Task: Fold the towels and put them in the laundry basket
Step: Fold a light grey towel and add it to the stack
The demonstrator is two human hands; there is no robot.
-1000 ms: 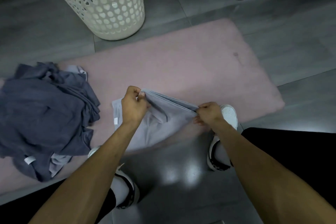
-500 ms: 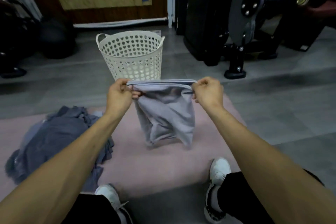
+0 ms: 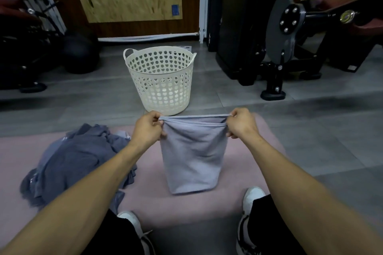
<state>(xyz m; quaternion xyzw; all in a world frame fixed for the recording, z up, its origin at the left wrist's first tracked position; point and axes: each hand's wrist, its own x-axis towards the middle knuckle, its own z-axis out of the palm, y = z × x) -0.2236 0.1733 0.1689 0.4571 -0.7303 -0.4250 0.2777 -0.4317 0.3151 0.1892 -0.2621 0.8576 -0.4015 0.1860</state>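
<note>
Two white shoes (image 3: 253, 197) at bottom edge, toes on pink mat (image 3: 186, 211). Dark towel pile (image 3: 76, 161) lies crumpled on mat, left side. Above mat centre: light towel (image 3: 192, 155) hangs doubled, top edge stretched taut between both hands. Left hand (image 3: 148, 129) fingers curled, pinching left corner; right hand (image 3: 241, 123) fingers curled, pinching right corner. Beyond the mat, on grey floor: white basket (image 3: 160, 83), upright, perforated. Black gym machine (image 3: 279, 33) far right.
</note>
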